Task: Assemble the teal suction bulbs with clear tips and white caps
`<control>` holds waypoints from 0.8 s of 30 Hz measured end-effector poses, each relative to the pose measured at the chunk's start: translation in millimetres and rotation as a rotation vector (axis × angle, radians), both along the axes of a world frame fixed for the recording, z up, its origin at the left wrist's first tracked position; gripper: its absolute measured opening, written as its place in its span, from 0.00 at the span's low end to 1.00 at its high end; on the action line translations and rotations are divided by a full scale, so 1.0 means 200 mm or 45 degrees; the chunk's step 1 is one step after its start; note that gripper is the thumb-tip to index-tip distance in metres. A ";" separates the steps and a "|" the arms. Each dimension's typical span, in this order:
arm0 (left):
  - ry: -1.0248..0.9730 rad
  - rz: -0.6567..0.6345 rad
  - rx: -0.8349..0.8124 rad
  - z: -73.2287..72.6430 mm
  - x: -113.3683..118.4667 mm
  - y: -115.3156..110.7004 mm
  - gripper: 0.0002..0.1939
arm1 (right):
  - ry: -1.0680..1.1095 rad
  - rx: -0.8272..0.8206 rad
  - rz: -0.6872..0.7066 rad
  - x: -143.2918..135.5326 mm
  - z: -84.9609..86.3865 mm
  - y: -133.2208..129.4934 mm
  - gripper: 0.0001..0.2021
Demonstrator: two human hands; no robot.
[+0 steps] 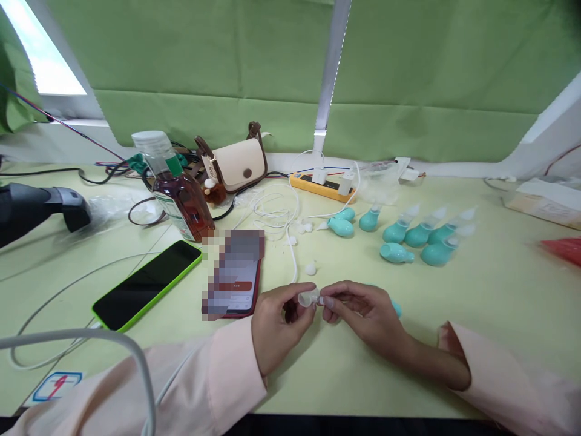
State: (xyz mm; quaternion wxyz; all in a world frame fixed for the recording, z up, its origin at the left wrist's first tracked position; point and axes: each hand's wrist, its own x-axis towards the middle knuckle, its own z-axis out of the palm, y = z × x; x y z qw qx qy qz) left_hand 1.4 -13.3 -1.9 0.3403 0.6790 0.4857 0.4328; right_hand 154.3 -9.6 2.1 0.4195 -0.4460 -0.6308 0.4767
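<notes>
On the head view I locate the translucent cup-shaped piece (pixel 307 298) just below centre, between both hands. The left hand (pixel 276 321) is nearly closed, thumb and forefinger gripping the cup; its other fingers are largely concealed. The right hand (pixel 370 312) pinches the narrow end between thumb and fingertips, which obscure the detail there. From the piece, at 3 o'clock, a teal bulb (pixel 397 309) shows only in part behind the right hand. At 1 to 2 o'clock I note further bulbs (pixel 396 231), some tips overlapping. At 9 o'clock: a red-cased phone (pixel 233 297), screen partly pixelated. At 10 o'clock: a black device (pixel 31 209), cropped by the left edge.
</notes>
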 end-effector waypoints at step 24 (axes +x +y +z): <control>-0.003 -0.090 -0.102 0.01 -0.01 -0.01 0.11 | 0.039 0.123 -0.025 0.00 -0.02 0.00 0.06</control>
